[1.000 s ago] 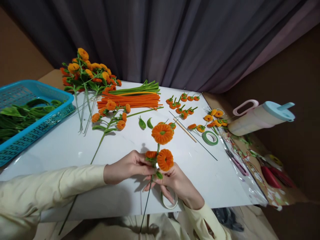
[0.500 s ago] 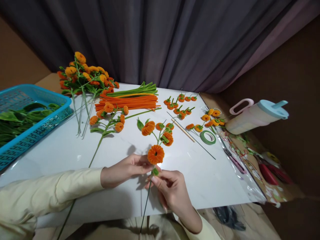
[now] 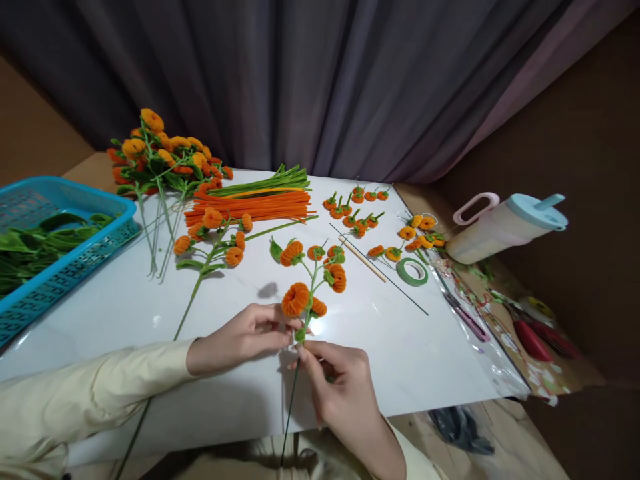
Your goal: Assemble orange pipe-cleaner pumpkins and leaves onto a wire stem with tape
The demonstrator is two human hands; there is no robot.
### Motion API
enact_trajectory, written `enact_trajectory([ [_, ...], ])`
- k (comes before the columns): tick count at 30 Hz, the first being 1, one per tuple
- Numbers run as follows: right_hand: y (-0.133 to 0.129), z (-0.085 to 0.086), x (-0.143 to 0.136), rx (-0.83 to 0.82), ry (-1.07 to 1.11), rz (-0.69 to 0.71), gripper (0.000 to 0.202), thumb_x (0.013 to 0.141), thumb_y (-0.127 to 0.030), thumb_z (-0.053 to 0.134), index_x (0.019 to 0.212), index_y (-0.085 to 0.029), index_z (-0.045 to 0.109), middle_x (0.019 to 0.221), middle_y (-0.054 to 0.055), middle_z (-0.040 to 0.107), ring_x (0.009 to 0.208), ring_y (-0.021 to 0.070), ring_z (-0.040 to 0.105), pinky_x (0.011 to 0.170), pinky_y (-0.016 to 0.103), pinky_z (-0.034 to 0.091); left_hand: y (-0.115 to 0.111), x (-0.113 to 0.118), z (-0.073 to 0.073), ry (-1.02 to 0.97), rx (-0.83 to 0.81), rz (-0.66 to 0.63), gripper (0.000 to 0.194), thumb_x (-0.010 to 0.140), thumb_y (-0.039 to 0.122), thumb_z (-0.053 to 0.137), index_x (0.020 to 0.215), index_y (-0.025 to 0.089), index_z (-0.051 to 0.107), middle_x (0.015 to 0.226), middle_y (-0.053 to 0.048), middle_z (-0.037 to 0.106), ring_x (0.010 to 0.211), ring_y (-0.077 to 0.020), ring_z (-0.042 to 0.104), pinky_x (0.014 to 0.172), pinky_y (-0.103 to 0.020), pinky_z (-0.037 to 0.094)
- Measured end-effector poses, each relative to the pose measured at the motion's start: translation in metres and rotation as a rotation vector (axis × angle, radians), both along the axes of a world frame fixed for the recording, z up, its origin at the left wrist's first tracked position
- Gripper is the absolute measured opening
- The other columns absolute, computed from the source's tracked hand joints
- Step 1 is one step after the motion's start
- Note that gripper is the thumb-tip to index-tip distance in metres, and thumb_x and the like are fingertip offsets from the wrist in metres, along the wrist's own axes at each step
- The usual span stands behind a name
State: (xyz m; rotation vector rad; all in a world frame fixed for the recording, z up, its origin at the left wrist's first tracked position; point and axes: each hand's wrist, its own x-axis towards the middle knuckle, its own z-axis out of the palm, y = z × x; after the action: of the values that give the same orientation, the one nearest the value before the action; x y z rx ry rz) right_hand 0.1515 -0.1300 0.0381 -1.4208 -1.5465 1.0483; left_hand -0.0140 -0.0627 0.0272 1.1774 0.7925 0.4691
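An orange flower spray (image 3: 295,299) with green leaves and a thin dark stem stands upright over the near part of the white table. My right hand (image 3: 340,387) pinches its stem just under a small green leaf (image 3: 300,335). From the left, my left hand (image 3: 245,339) reaches the stem at the same height, its fingers curled and its fingertips partly behind the leaf; whether they grip anything is hidden. A second orange spray (image 3: 213,218) lies on the table (image 3: 250,413) beyond my left forearm, its long stem passing under the sleeve.
At left is a blue basket (image 3: 75,260) of green leaves. Orange and green pipe cleaners (image 3: 250,205), finished flowers (image 3: 170,150) and small blooms lie further back. To the right are green tape (image 3: 412,271), a stick (image 3: 363,259), a tumbler (image 3: 500,230) and pliers (image 3: 535,339).
The held spray has turned, so its lower front bloom now faces left and another bloom shows behind it. My left hand has shifted slightly left. The whole view has moved a little.
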Motion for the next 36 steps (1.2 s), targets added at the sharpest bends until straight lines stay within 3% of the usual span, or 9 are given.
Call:
enact_trajectory([
  [4, -0.001, 0.002, -0.003, 0.059, -0.047, -0.003, 0.029, 0.085, -0.018, 0.046, 0.061, -0.012, 0.062, 0.052, 0.001, 0.056, 0.044, 0.0083, 0.044, 0.044, 0.018, 0.031, 0.0, -0.001, 0.002, 0.083, 0.198, -0.082, 0.025, 0.077, 0.03, 0.06, 0.094, 0.012, 0.066, 0.089, -0.005, 0.062, 0.089, -0.0197, 0.053, 0.081, -0.03, 0.041],
  [7, -0.002, 0.0, -0.005, 0.084, -0.091, -0.015, 0.028, 0.085, -0.017, 0.045, 0.061, -0.013, 0.06, 0.052, 0.0, 0.054, 0.045, 0.0083, 0.042, 0.045, 0.018, 0.03, 0.001, 0.001, 0.002, 0.136, 0.253, -0.076, 0.027, 0.079, 0.033, 0.058, 0.096, 0.013, 0.067, 0.09, -0.005, 0.064, 0.088, -0.0198, 0.054, 0.081, -0.03, 0.042],
  [15, -0.002, -0.006, -0.008, 0.093, -0.124, -0.043, 0.029, 0.085, -0.019, 0.044, 0.062, -0.013, 0.061, 0.052, 0.0, 0.052, 0.044, 0.0081, 0.038, 0.045, 0.019, 0.029, 0.002, 0.004, 0.003, 0.044, 0.137, -0.053, 0.025, 0.077, 0.033, 0.062, 0.087, 0.013, 0.072, 0.087, -0.006, 0.067, 0.09, -0.0198, 0.055, 0.08, -0.027, 0.043],
  [20, -0.005, -0.007, -0.011, 0.075, -0.099, -0.06, 0.028, 0.086, -0.02, 0.045, 0.065, -0.012, 0.063, 0.053, 0.001, 0.055, 0.045, 0.0085, 0.041, 0.045, 0.019, 0.03, 0.0, 0.008, 0.001, 0.088, 0.184, 0.003, 0.024, 0.077, 0.033, 0.062, 0.079, 0.012, 0.073, 0.078, -0.006, 0.067, 0.078, -0.0167, 0.055, 0.069, -0.024, 0.044],
  [25, -0.006, -0.008, -0.009, -0.014, -0.035, -0.05, 0.03, 0.086, -0.024, 0.047, 0.064, -0.013, 0.063, 0.051, 0.0, 0.054, 0.043, 0.0084, 0.042, 0.043, 0.019, 0.031, 0.004, 0.004, -0.003, 0.041, 0.242, -0.088, 0.026, 0.082, 0.033, 0.057, 0.084, 0.013, 0.073, 0.082, -0.006, 0.067, 0.08, -0.0167, 0.056, 0.072, -0.024, 0.044],
  [29, -0.003, -0.009, -0.008, -0.019, -0.036, -0.063, 0.033, 0.085, -0.027, 0.047, 0.058, -0.014, 0.06, 0.049, 0.001, 0.053, 0.042, 0.0094, 0.044, 0.042, 0.019, 0.031, 0.011, 0.0, -0.003, -0.031, 0.115, -0.157, 0.024, 0.08, 0.031, 0.059, 0.095, 0.016, 0.07, 0.091, -0.006, 0.067, 0.088, -0.0178, 0.058, 0.08, -0.027, 0.044],
  [32, -0.002, -0.01, -0.009, -0.021, -0.062, -0.064, 0.033, 0.085, -0.026, 0.046, 0.059, -0.014, 0.061, 0.048, 0.001, 0.053, 0.039, 0.0091, 0.044, 0.039, 0.019, 0.03, 0.015, 0.0, 0.002, 0.025, 0.036, -0.16, 0.025, 0.077, 0.034, 0.062, 0.092, 0.015, 0.069, 0.086, -0.005, 0.067, 0.082, -0.0168, 0.057, 0.075, -0.026, 0.044],
  [36, 0.001, -0.011, -0.009, -0.047, -0.083, -0.042, 0.031, 0.085, -0.026, 0.044, 0.063, -0.013, 0.062, 0.046, 0.0, 0.051, 0.033, 0.0075, 0.041, 0.035, 0.019, 0.027, 0.017, 0.007, 0.008, 0.15, 0.113, -0.094, 0.024, 0.077, 0.036, 0.061, 0.076, 0.013, 0.067, 0.075, -0.002, 0.064, 0.073, -0.0141, 0.053, 0.067, -0.023, 0.041],
])
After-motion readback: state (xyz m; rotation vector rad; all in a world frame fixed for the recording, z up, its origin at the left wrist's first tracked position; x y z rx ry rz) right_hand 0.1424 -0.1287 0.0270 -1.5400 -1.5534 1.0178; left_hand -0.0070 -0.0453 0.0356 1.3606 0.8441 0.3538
